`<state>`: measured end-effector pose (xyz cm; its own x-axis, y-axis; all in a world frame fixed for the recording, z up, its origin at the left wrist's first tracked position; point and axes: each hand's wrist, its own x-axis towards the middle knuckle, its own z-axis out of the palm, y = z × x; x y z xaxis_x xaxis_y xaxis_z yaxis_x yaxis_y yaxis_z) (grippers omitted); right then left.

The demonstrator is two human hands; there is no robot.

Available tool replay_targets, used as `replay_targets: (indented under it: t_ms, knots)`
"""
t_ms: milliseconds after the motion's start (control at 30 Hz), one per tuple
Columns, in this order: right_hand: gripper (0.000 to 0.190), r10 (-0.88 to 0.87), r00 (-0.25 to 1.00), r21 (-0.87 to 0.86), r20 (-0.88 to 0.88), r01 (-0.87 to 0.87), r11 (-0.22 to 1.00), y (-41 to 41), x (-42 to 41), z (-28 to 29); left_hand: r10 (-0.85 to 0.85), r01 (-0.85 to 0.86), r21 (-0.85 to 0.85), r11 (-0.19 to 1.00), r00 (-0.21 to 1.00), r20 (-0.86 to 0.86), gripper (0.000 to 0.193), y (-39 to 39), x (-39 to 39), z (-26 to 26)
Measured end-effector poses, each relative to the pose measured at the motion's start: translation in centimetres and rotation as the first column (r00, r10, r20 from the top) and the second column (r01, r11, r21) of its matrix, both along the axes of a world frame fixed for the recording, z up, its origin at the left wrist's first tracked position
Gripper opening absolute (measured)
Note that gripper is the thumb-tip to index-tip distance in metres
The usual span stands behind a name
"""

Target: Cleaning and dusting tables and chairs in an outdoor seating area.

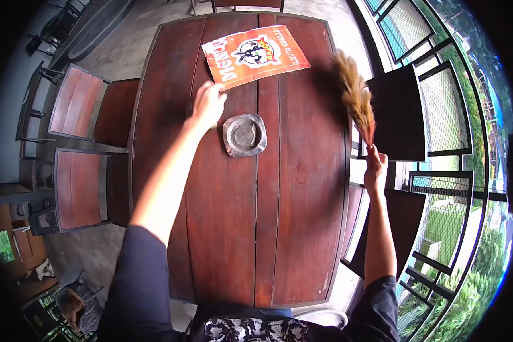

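My left hand [208,106] is at the near left corner of an orange-red menu sheet [256,53], its fingers bent over that corner. The sheet lies towards the far end of a dark red wooden table [222,231]. Just nearer than the hand, and to its right, a square metal ashtray [244,134] rests on the boards. Out past the table's right edge, my right hand [375,166] grips the base of a feathery duster [355,92], whose tan plumes point away from me and lean over the table's edge.
Two wooden chairs with metal frames [78,102] stand along the left side. Dark chairs [395,115] line the right side, in front of mesh window panels [446,109]. Another chair [248,3] is at the far end.
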<state>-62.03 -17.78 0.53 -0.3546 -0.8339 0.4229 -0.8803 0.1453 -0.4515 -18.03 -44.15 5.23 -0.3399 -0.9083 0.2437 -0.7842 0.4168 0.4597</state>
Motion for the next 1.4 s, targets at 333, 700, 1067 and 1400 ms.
replay_targets:
  t_ms: [333, 700, 1067, 1400]
  knots:
    - [0.038, 0.19, 0.981, 0.108, 0.043, -0.193, 0.975, -4.4, -4.1, -0.7, -0.35, 0.399, -0.054, 0.915, 0.854, 0.385, 0.026, -8.7, 1.8, -0.2]
    - [0.048, 0.364, 0.839, 0.313, -0.406, -0.246, 0.917, -16.6, 0.4, 3.1, 0.449, -0.328, -0.485, 0.81, 0.88, 0.155, 0.031, -10.4, 18.5, 12.7]
    - [0.047, 0.537, 0.771, 0.182, -0.344, -0.506, 0.843, -21.5, 1.5, 3.0, 0.62, -0.657, 0.058, 0.751, 0.673, -0.404, 0.026, 7.5, 26.7, 8.3]
    - [0.037, 0.666, 0.721, 0.023, -0.191, -0.675, 0.737, -27.5, 11.2, 3.6, 0.746, -0.725, 0.224, 0.652, 0.559, -0.361, 0.05, 17.8, 28.2, 11.4]
